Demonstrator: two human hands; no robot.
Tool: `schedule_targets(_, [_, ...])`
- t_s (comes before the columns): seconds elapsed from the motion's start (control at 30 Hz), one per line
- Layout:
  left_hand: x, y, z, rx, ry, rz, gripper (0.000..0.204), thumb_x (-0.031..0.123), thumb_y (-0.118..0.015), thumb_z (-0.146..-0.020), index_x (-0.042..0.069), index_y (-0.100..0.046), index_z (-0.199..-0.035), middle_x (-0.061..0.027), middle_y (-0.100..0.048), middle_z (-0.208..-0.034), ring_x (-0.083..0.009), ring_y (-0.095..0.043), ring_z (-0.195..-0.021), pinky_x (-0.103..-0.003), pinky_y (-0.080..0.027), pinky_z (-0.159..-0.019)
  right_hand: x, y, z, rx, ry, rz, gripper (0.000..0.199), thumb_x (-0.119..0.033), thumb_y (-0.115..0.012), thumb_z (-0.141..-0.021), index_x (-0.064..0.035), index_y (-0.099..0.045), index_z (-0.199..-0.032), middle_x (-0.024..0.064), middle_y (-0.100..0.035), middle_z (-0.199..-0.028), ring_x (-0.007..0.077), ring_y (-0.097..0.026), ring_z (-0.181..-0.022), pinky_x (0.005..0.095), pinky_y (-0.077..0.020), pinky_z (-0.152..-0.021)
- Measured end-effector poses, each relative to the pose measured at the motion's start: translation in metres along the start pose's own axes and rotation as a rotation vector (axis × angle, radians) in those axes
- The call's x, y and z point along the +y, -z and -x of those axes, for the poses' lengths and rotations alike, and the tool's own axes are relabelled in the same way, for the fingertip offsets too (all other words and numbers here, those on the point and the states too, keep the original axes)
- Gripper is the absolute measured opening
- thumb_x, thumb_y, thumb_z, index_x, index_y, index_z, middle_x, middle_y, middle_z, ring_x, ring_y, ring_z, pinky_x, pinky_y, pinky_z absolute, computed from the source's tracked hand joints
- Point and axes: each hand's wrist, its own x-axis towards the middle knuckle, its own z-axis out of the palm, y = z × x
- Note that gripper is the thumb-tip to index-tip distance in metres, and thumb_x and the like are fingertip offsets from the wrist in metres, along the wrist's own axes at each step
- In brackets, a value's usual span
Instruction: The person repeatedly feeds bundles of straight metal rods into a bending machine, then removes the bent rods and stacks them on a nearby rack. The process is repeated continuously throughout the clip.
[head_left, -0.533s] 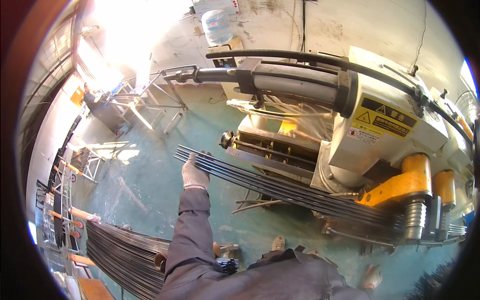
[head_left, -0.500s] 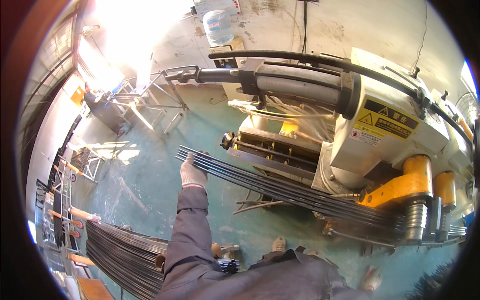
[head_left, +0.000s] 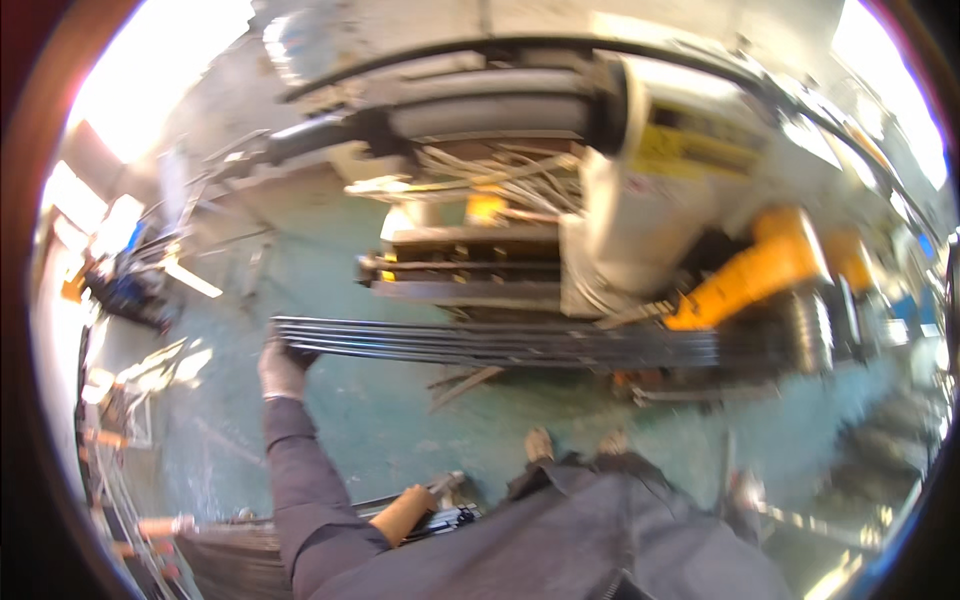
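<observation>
In a pale work glove, my left hand [head_left: 285, 368] is closed round the left ends of several long dark metal tubes [head_left: 480, 343]. The tubes lie side by side, roughly level, and run right to the orange arm [head_left: 750, 275] and ribbed metal cylinder [head_left: 812, 330] of a large machine. Their far ends are blurred there. Low on the right, a smeared pale shape looks like my gloved right hand [head_left: 745, 492], away from the tubes. Its fingers cannot be made out.
The cream machine body [head_left: 650, 215] with a yellow label stands beyond the tubes, a long cylinder [head_left: 490, 100] reaching left from it. Behind my left forearm lies a stack of dark bars [head_left: 225, 565]. A blurred dark pile [head_left: 890, 435] is at right.
My view has swung, blurring the picture. My left hand and the tube ends appear farther left, and the tubes now look nearly level instead of slanting. The grip on them stays.
</observation>
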Motion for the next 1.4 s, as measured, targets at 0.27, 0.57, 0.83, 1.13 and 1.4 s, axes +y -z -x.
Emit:
schedule_targets(0.27, [0.008,-0.007,0.017,0.065,-0.023,0.137,0.068,0.063,-0.048,-0.117,0.013,-0.055,-0.163,-0.0132,-0.060,-0.163,-0.0401,-0.061,-0.143,-0.062,-0.053,-0.116,-0.166,0.012,0.059,-0.113,-0.012,-0.320,0.046,-0.044,-0.073,-0.101,0.0009,-0.085,-0.096,0.0074,-0.081,-0.085,0.0156,-0.074,-0.078,0.0317,-0.0553,-0.074])
schedule_targets(0.57, [-0.185,-0.051,0.138,0.310,0.257,0.250,0.085,0.062,-0.048,-0.118,0.006,-0.025,-0.178,-0.0176,-0.043,-0.177,-0.0418,-0.052,-0.153,-0.057,-0.047,-0.128,-0.136,-0.002,-0.013,-0.296,0.003,-0.089,0.047,-0.046,-0.072,-0.103,-0.0016,-0.082,-0.089,0.0066,-0.079,-0.082,0.0153,-0.072,-0.077,0.0336,-0.0562,-0.075])
schedule_targets(0.83, [-0.347,-0.209,0.276,0.084,0.605,0.081,0.077,0.055,-0.053,-0.113,0.005,-0.037,-0.169,-0.0174,-0.045,-0.173,-0.0417,-0.044,-0.158,-0.057,-0.039,-0.128,-0.049,-0.038,-0.184,-0.232,0.805,0.043,0.045,-0.045,-0.067,-0.104,-0.0028,-0.083,-0.104,0.0183,-0.082,-0.089,0.0300,-0.079,-0.086,0.0442,-0.0583,-0.083])
schedule_targets(1.13, [-0.306,-0.273,0.285,-0.487,-0.209,-1.413,0.057,0.019,-0.089,-0.091,0.002,-0.062,-0.138,-0.0142,-0.078,-0.138,-0.0280,-0.076,-0.126,-0.040,-0.062,-0.102,-0.117,0.016,-0.165,-0.373,0.213,-0.075,0.047,-0.046,-0.073,-0.101,-0.0002,-0.084,-0.095,0.0123,-0.081,-0.085,0.0257,-0.076,-0.081,0.0401,-0.0564,-0.078])
schedule_targets(1.4, [-0.329,-0.284,0.257,-0.626,-0.726,-1.295,0.048,0.017,-0.094,-0.087,0.002,-0.074,-0.129,-0.0128,-0.083,-0.129,-0.0292,-0.078,-0.122,-0.042,-0.062,-0.104,-0.124,0.059,-0.037,-0.246,-0.032,-0.314,0.041,-0.039,-0.074,-0.101,0.0010,-0.084,-0.106,0.0126,-0.084,-0.094,0.0229,-0.079,-0.090,0.0373,-0.0586,-0.085])
